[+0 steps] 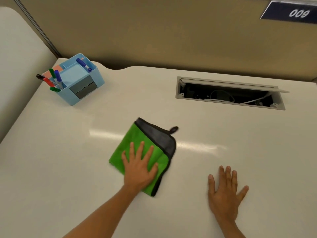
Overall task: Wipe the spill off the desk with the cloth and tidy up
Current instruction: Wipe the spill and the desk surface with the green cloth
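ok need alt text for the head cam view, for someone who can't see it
A person's left hand presses flat on a folded green cloth on a white desk; the right hand rests flat beside it. A blue organiser with markers stands far left.

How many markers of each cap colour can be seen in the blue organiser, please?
Blue markers: 2 (second at)
Green markers: 2 (second at)
Red marker: 1
Black marker: 1
Total: 6, all in the blue organiser.
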A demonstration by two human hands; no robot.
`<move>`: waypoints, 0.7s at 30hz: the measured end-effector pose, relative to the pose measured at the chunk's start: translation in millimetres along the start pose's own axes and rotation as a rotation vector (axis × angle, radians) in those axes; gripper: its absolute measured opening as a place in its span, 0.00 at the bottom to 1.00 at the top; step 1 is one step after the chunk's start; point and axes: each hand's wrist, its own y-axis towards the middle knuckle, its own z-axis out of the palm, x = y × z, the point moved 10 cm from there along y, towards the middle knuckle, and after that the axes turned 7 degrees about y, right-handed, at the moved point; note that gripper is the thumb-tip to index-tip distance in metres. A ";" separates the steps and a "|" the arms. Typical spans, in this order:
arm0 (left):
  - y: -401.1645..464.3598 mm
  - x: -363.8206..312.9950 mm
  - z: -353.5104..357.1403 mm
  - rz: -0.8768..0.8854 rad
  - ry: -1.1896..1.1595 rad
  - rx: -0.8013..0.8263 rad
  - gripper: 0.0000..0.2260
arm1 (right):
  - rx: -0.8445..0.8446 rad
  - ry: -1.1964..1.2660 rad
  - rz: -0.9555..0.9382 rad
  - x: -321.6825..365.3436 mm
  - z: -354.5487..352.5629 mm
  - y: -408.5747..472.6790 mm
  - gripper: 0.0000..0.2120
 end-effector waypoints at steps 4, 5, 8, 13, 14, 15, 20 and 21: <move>-15.9 -66.3 13.3 0.187 0.042 0.013 0.30 | 0.016 -0.011 0.010 -1.1 0.8 0.0 0.31; -17.4 -72.9 14.7 0.210 0.055 0.016 0.29 | 0.015 -0.011 0.010 -1.3 1.0 -0.3 0.31; -17.0 -70.3 10.8 0.250 0.066 0.001 0.27 | 0.010 -0.005 0.002 -0.7 0.1 -0.4 0.34; -14.6 -11.0 -3.8 0.098 0.037 -0.070 0.26 | 0.000 0.009 -0.016 4.0 -4.7 -2.0 0.34; -13.1 6.7 -6.4 0.048 0.035 -0.079 0.26 | 0.004 0.015 -0.011 3.7 -4.4 -2.1 0.34; -10.5 26.3 -9.1 -0.002 0.032 -0.087 0.26 | 0.005 0.016 -0.010 4.0 -4.3 -2.5 0.35; 10.6 112.7 -28.0 -0.219 0.005 -0.135 0.28 | -0.004 0.007 -0.008 2.2 -3.3 -2.1 0.34; 17.1 126.4 -29.8 -0.260 -0.001 -0.135 0.29 | -0.001 0.005 -0.007 1.7 -2.2 -1.8 0.33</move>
